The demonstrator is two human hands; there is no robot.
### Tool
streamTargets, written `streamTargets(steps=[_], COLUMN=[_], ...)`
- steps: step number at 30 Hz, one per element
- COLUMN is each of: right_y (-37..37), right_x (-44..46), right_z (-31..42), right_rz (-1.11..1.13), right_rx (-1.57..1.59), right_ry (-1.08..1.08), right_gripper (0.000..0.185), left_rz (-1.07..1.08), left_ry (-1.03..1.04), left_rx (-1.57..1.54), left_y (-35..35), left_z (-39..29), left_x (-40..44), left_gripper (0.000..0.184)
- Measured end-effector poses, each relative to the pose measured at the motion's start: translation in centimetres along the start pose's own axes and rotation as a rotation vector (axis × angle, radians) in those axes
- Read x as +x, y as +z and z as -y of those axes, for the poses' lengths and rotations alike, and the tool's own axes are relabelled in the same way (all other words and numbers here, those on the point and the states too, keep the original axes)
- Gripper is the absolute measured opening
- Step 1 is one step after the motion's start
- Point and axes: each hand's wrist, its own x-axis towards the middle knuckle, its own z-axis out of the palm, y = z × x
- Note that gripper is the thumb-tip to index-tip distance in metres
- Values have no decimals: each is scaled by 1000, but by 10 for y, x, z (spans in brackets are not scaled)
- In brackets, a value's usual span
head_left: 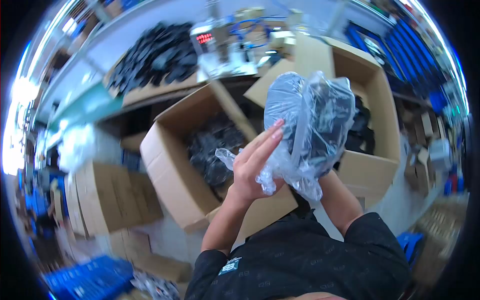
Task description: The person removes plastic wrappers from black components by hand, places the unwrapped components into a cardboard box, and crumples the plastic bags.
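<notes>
A clear plastic bag packed with dark rounded pieces is held up in front of me, above the cartons. Its loose, crumpled end hangs toward my body. My left hand lies along the bag's left side, fingers stretched out and touching the plastic; its thumb is hidden. My right forearm reaches up behind the bag, which covers my right hand and its fingers. Behind the bag stands an open carton with dark items inside. Left of my left hand, another open carton contains dark pieces, some in clear plastic.
A heap of dark flat pieces covers part of the workbench, beside a scale with a red display. Closed cartons stand at left. Blue crates lie at lower left. Blue racks stand at upper right.
</notes>
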Motion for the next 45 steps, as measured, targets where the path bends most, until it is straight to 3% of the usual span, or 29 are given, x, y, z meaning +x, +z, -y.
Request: streamTargets(steps=[3,4,7,10,11,13,14,15,17,18,19,21,22,23,25,26,27,29,30,31,33,34,36,39,40,42,45], right_y=[1,-6,-37,-84,-104,-132,-131,-134,-143,-137,-140,-150,-153,-153,-152,-151,-143,-127,-148,-154,-161,-159,-150,-141,-137,-127,-115], right_x=[-55,-68,-101,-129,-139,-158,-170,-174,-177,-176,-177,-180,-183,-186,-195,-199,-201,-201,-202,-201,-197,-195,-189,-187,-187,-188,-189], right_z=[78,102,169,228,247,285,299,312,340,345,350,361,366,371,381,385,389,398,391,391,393,393,392,394,394,393,397], right_rz=[-188,-227,-151,-27,-41,83,-12,-23,-221,-195,-197,-323,-387,-394,-403,-561,-564,-593,-582,-573,-558,-548,-646,-750,-744,-723,-653], right_rx=[-1657,-1652,-918,-160,-134,-167,-180,-154,-232,-184,-161,-36,-141,-127,-436,-620,-616,-1744,-2004,-2003,-2035,-2035,-1628,-1452,-1455,-2045,-1893], right_ry=[-575,-602,-595,-532,-539,-345,-340,-339,-166,-137,-136,-41,-67,-64,-173,-137,-124,-9,-182,-171,-180,-177,-256,-161,-151,-240,-152], right_gripper=[54,54,66,77,77,71,65,65,63,61,61,61,63,63,62,64,64,71,56,56,30,30,12,15,15,17,18], left_rz=[104,126,195,320,342,552,678,697,988,906,927,771,699,640,498,496,572,641,689,738,735,734,756,798,759,692,685], left_ry=[-12,-62,-110,-317,-337,-284,-152,-174,27,35,23,-81,-167,-215,-432,-444,-445,-453,-461,-469,-519,-558,-576,-563,-569,-597,-609], left_rx=[-22,-33,-72,-421,-418,-477,-248,-245,48,25,28,-79,-94,-123,-103,-102,22,153,136,117,112,103,62,-2,-13,-5,40], left_y=[77,105,187,253,268,298,305,314,333,343,348,354,356,353,352,352,352,355,357,357,354,352,350,350,351,349,342], left_z=[9,14,36,57,63,72,74,74,77,81,88,102,100,106,104,104,103,102,101,100,99,99,96,89,88,86,84], left_x=[30,35,46,43,46,59,72,80,90,86,82,75,77,74,73,76,81,84,84,82,74,71,62,50,46,41,35], left_gripper=[59,58,59,81,81,88,90,90,92,77,77,57,40,37,33,33,32,32,31,31,31,31,32,35,35,35,36])
